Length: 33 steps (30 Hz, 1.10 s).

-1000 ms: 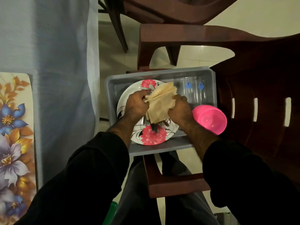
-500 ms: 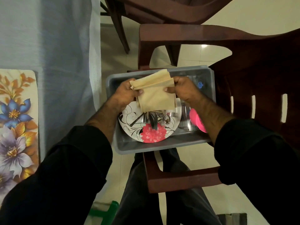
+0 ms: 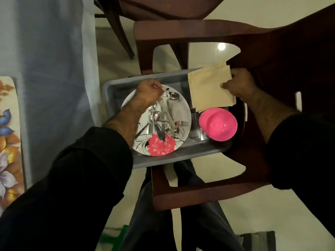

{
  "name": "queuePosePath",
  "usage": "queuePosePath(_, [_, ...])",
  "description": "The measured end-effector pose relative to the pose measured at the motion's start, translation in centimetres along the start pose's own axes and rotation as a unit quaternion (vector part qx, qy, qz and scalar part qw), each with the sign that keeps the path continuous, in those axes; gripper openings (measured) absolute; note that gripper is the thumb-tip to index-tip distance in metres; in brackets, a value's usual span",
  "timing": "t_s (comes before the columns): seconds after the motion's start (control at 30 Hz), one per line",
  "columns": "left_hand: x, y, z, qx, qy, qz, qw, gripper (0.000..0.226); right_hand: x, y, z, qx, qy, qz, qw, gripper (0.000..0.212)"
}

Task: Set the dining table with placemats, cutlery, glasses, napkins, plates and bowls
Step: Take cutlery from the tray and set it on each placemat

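From the head camera, a grey tub point(image 3: 116, 87) rests on the seat of a brown plastic chair point(image 3: 199, 31), its near wall jutting past the seat's front edge above the person's legs. The left hand point(image 3: 149, 91) reaches in over the tub's far-left part, fingers curled at the top of a heap of cutlery point(image 3: 163, 118); whether it actually grips a piece cannot be told. The cutlery lies loose on a flowered plate point(image 3: 159, 147) that fills the tub's left half, its rim close to the left and near walls. The right hand point(image 3: 239, 84) pinches a stack of folded beige napkins point(image 3: 208, 87), raised over the tub's far-right corner and overlapping the far wall. Below them, clear glasses point(image 3: 196, 131) stand between the plate and stacked pink bowls point(image 3: 219, 124), which crowd the tub's right wall. To the left, the table under a pale cloth point(image 3: 45, 69) hangs down to the floor, with a floral placemat point(image 3: 9, 142) at the frame's edge. A strip of bare floor separates cloth and tub.
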State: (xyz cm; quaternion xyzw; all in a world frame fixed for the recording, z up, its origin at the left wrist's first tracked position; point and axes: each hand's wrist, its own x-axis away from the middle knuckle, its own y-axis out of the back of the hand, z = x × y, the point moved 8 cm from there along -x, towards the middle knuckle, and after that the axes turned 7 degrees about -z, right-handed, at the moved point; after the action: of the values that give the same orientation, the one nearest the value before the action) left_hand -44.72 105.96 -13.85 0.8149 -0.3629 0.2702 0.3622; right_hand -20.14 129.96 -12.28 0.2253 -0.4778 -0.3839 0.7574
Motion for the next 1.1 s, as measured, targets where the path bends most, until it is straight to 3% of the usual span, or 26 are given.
queuePosePath(0.13, [0.4,1.0,2.3,-0.071,-0.02,-0.011,0.997,0.01,1.1,-0.3,0.7,0.092,0.031,-0.028,0.995,0.05])
queuePosePath(0.23, [0.3,3.1,6.3,-0.15,0.006,-0.044,0.988,0.018,3.0,-0.3,2.7,0.223,0.091,-0.091,0.966,0.062])
queuePosePath(0.37, [2.8,4.7,9.4,-0.34,-0.002,-0.036,0.94,0.026,7.3,-1.5,6.8,0.293,0.195,-0.174,0.92,0.067])
queuePosePath(0.53, [4.0,3.3,11.8,-0.413,-0.032,0.01,0.91,0.039,11.6,-8.7,9.8,0.308,0.283,-0.094,0.903,0.053])
queuePosePath(0.7, [3.6,2.6,12.0,-0.414,-0.06,-0.023,0.908,0.026,14.1,-15.3,9.0,0.313,0.295,0.032,0.902,0.041])
queuePosePath(0.9, [3.6,3.1,13.3,-0.392,-0.071,-0.022,0.917,0.02,14.2,-17.9,7.7,0.327,0.266,0.066,0.904,0.031])
queuePosePath(1.1, [2.8,4.7,12.7,-0.353,-0.094,-0.082,0.927,0.024,12.5,-19.4,7.4,0.298,0.213,0.046,0.929,0.037])
